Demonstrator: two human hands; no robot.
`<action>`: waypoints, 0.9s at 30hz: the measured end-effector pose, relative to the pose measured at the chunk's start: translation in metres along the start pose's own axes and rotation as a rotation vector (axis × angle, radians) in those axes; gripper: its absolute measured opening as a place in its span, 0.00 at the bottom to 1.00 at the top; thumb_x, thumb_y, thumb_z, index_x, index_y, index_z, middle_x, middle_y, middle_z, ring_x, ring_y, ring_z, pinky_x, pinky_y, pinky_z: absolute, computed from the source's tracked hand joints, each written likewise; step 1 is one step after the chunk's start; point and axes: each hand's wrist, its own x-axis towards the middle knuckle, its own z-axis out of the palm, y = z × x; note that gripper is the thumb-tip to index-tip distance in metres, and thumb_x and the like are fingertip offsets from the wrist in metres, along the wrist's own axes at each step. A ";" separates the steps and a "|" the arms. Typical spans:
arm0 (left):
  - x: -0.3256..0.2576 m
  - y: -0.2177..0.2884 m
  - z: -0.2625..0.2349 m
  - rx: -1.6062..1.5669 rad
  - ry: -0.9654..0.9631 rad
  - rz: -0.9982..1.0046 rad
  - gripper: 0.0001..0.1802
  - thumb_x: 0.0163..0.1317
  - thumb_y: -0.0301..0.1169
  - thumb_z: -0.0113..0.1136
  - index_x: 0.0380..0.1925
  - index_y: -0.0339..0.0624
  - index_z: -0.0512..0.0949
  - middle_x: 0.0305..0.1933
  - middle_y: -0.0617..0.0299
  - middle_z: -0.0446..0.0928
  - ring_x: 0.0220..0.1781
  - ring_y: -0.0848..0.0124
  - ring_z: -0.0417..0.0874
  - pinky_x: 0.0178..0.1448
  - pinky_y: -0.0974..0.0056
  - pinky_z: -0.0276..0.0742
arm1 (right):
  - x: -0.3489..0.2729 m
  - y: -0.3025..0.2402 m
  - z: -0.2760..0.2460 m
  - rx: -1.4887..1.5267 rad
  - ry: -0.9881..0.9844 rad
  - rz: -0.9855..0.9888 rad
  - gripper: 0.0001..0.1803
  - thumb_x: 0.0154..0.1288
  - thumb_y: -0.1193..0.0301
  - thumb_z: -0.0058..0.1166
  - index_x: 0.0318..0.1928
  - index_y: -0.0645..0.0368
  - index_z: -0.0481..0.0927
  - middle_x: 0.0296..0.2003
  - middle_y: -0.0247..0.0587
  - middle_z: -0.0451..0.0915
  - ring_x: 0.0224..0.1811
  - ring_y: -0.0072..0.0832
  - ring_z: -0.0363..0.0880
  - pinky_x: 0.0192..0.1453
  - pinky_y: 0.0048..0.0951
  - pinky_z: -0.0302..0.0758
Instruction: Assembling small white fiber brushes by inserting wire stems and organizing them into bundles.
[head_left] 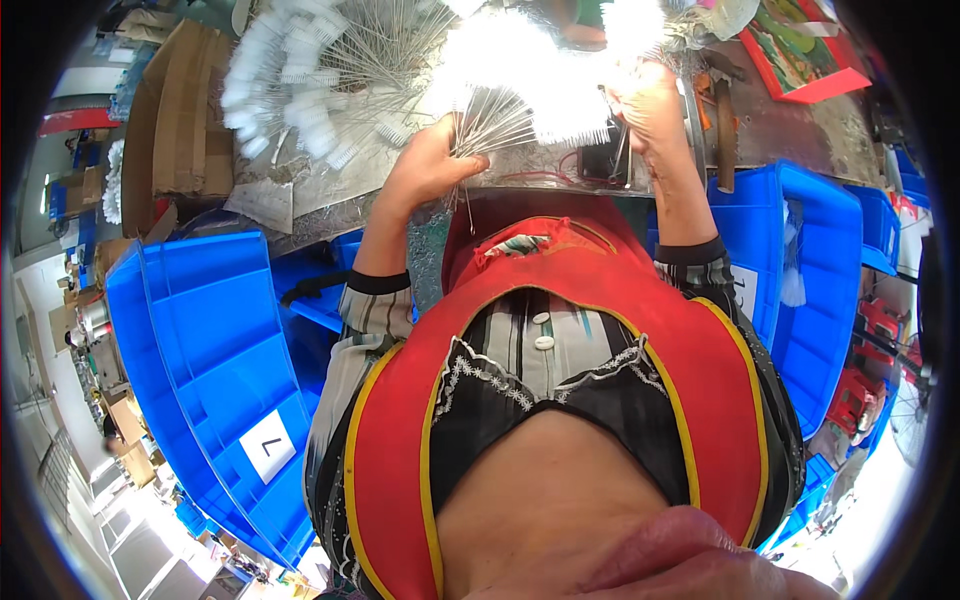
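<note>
My left hand [432,160] grips a fanned bunch of thin metal wire stems [492,118] tipped with white bristle brushes [520,50]. My right hand [648,105] is raised at the bunch's right side, its fingers pinched on one or a few of the same wire stems near a small dark device [600,162] on the bench. More white-tipped wire brushes [300,70] lie spread over the grey workbench [330,190] to the left.
Stacked blue plastic bins [210,370] stand at my left, another blue bin [825,270] at my right. Cardboard [185,110] lies at the bench's left end. A red tray [805,50] sits at far right. My red apron [560,330] fills the lower middle.
</note>
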 end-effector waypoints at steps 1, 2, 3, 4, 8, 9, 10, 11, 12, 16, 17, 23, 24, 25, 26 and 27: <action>0.002 0.001 -0.001 0.107 0.032 0.034 0.21 0.44 0.26 0.60 0.41 0.34 0.70 0.31 0.60 0.75 0.31 0.74 0.74 0.37 0.69 0.70 | -0.001 0.000 0.001 0.145 0.131 -0.040 0.02 0.51 0.79 0.50 0.24 0.61 0.72 0.14 0.28 0.67 0.11 0.14 0.62 0.13 0.15 0.58; 0.003 0.002 -0.002 0.214 0.064 0.068 0.21 0.43 0.26 0.60 0.41 0.35 0.70 0.32 0.58 0.76 0.32 0.72 0.76 0.38 0.67 0.70 | -0.002 -0.004 -0.001 0.144 0.133 -0.042 0.02 0.51 0.79 0.50 0.24 0.61 0.72 0.14 0.28 0.67 0.11 0.14 0.62 0.13 0.15 0.58; 0.003 0.003 -0.003 0.214 0.066 0.067 0.21 0.43 0.26 0.60 0.41 0.35 0.70 0.32 0.58 0.76 0.32 0.72 0.76 0.38 0.67 0.70 | -0.003 -0.012 -0.004 0.156 0.245 -0.054 0.04 0.51 0.79 0.49 0.22 0.61 0.72 0.13 0.27 0.66 0.11 0.14 0.61 0.13 0.15 0.57; 0.002 0.004 -0.004 0.294 0.072 0.025 0.22 0.43 0.27 0.60 0.41 0.35 0.69 0.34 0.55 0.76 0.35 0.68 0.77 0.40 0.66 0.70 | -0.004 -0.022 -0.006 0.167 0.353 -0.067 0.06 0.51 0.79 0.48 0.19 0.60 0.71 0.12 0.27 0.65 0.11 0.14 0.61 0.13 0.16 0.56; -0.001 -0.005 -0.005 0.420 0.195 0.137 0.18 0.42 0.36 0.60 0.30 0.34 0.68 0.28 0.43 0.73 0.34 0.48 0.74 0.37 0.55 0.69 | 0.002 -0.034 -0.036 0.141 0.574 -0.144 0.08 0.49 0.79 0.52 0.17 0.61 0.70 0.12 0.28 0.65 0.09 0.14 0.58 0.12 0.16 0.51; 0.000 -0.003 -0.004 0.418 0.186 0.143 0.18 0.42 0.36 0.60 0.30 0.34 0.68 0.28 0.43 0.73 0.34 0.48 0.74 0.37 0.55 0.69 | 0.001 -0.037 -0.045 0.117 0.563 -0.206 0.09 0.49 0.79 0.53 0.16 0.61 0.70 0.13 0.27 0.65 0.10 0.13 0.57 0.12 0.16 0.51; 0.003 0.000 -0.004 0.464 0.176 0.136 0.18 0.42 0.36 0.60 0.30 0.35 0.68 0.28 0.44 0.73 0.34 0.48 0.74 0.37 0.54 0.68 | -0.001 -0.038 -0.051 0.090 0.551 -0.267 0.09 0.49 0.79 0.53 0.16 0.62 0.69 0.13 0.27 0.64 0.10 0.12 0.57 0.12 0.16 0.50; 0.005 0.002 -0.004 0.510 0.166 0.129 0.19 0.42 0.36 0.60 0.30 0.35 0.68 0.27 0.44 0.73 0.34 0.48 0.74 0.36 0.53 0.68 | -0.004 -0.039 -0.055 0.084 0.560 -0.268 0.09 0.49 0.79 0.53 0.16 0.62 0.69 0.13 0.27 0.64 0.10 0.12 0.57 0.12 0.16 0.50; 0.006 0.002 -0.003 0.509 0.166 0.125 0.19 0.42 0.36 0.60 0.30 0.35 0.68 0.27 0.44 0.73 0.34 0.48 0.74 0.36 0.53 0.68 | -0.007 -0.040 -0.055 0.054 0.557 -0.279 0.08 0.49 0.79 0.53 0.17 0.62 0.70 0.13 0.26 0.64 0.10 0.11 0.56 0.13 0.16 0.49; 0.014 0.007 0.004 0.635 0.128 0.111 0.20 0.42 0.32 0.60 0.36 0.36 0.69 0.31 0.46 0.74 0.37 0.52 0.75 0.38 0.57 0.70 | -0.019 -0.055 -0.046 -0.019 0.587 -0.331 0.04 0.47 0.83 0.51 0.21 0.62 0.73 0.16 0.25 0.67 0.14 0.11 0.60 0.16 0.14 0.54; 0.017 0.008 0.005 0.705 0.113 0.130 0.20 0.42 0.33 0.61 0.35 0.36 0.68 0.31 0.47 0.74 0.37 0.53 0.75 0.38 0.57 0.70 | -0.020 -0.054 -0.049 -0.022 0.592 -0.329 0.04 0.47 0.83 0.51 0.21 0.62 0.73 0.16 0.25 0.67 0.14 0.11 0.60 0.16 0.14 0.54; 0.026 -0.002 0.011 0.884 0.080 0.209 0.25 0.38 0.35 0.63 0.37 0.39 0.68 0.40 0.55 0.71 0.46 0.59 0.71 0.46 0.58 0.66 | -0.034 -0.056 -0.066 -0.202 0.686 -0.443 0.04 0.46 0.84 0.50 0.25 0.65 0.74 0.23 0.26 0.71 0.23 0.12 0.65 0.24 0.14 0.61; 0.027 0.003 0.011 0.881 0.072 0.215 0.25 0.38 0.35 0.63 0.37 0.39 0.68 0.40 0.55 0.71 0.46 0.59 0.71 0.46 0.58 0.66 | -0.036 -0.061 -0.068 -0.226 0.676 -0.481 0.04 0.46 0.84 0.50 0.26 0.65 0.74 0.23 0.27 0.72 0.23 0.13 0.65 0.24 0.14 0.61; 0.026 0.008 0.010 0.898 0.061 0.184 0.26 0.37 0.36 0.64 0.38 0.39 0.68 0.42 0.55 0.71 0.47 0.59 0.70 0.47 0.57 0.65 | -0.037 -0.066 -0.069 -0.249 0.665 -0.518 0.04 0.46 0.85 0.50 0.26 0.66 0.74 0.23 0.27 0.72 0.23 0.13 0.65 0.24 0.15 0.62; 0.025 0.011 0.010 0.915 0.049 0.153 0.28 0.36 0.37 0.65 0.39 0.40 0.68 0.43 0.56 0.70 0.48 0.60 0.69 0.48 0.56 0.64 | -0.037 -0.069 -0.067 -0.210 0.662 -0.566 0.04 0.46 0.85 0.50 0.26 0.66 0.74 0.23 0.28 0.72 0.22 0.13 0.66 0.24 0.15 0.62; 0.024 0.012 0.011 0.913 0.044 0.152 0.28 0.36 0.37 0.65 0.39 0.40 0.68 0.43 0.56 0.70 0.48 0.60 0.69 0.48 0.56 0.64 | -0.037 -0.071 -0.067 -0.212 0.664 -0.562 0.04 0.46 0.85 0.50 0.26 0.66 0.74 0.23 0.28 0.72 0.22 0.13 0.66 0.24 0.15 0.62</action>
